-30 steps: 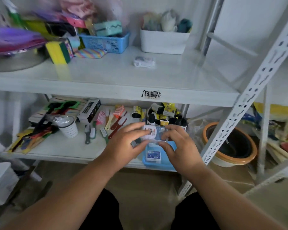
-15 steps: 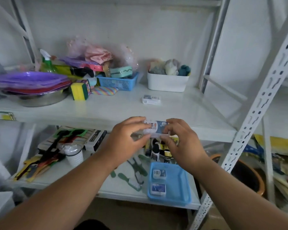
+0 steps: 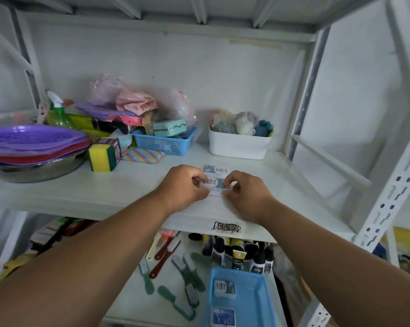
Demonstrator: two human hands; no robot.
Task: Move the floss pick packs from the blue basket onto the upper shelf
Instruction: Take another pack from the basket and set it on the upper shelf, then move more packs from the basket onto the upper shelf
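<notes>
At frame centre, the floss pick pack sits low over the upper shelf, pinched between left hand and right hand. Released carelessly, it might knock the placed pack just behind.

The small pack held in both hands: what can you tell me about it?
The pack is a small, flat, clear plastic box with a white and blue printed label. It lies level, low over the front of the white upper shelf; whether it touches the shelf cannot be told. The left hand pinches its left end and the right hand its right end. A similar pack lies on the shelf just behind it.
</notes>
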